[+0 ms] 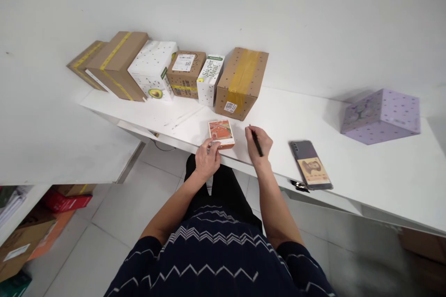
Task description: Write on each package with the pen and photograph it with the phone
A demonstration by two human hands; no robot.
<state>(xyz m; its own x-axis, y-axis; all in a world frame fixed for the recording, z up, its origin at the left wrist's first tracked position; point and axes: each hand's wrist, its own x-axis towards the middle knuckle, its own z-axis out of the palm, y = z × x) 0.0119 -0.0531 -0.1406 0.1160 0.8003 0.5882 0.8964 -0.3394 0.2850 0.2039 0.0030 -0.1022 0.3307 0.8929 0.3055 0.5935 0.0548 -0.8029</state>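
At the front edge of the worktop, head view, we have a small orange box with a picture on top, lying flat, left of the worktop's middle. We see the left hand at its near left corner, fingers bent, thumb on the near side, closed on the box. Right hand is just to the right, apart from the box, resting low over the worktop; fingers curled tight around a black pen, tip pointing toward the back edge.

Farther right, we note a phone lying back up at the front edge, picture on its lower half. Near the back edge, toward the right end, a lilac box with dark spots.

Along the back edge, from the left corner, we count a row: taped brown carton, bigger brown carton, white avocado box, labelled brown carton, slim white box reading "Super Meal", then a wide-taped carton behind the orange box. Below the worktop, we get tiled floor; lower left, more cartons and a red box.
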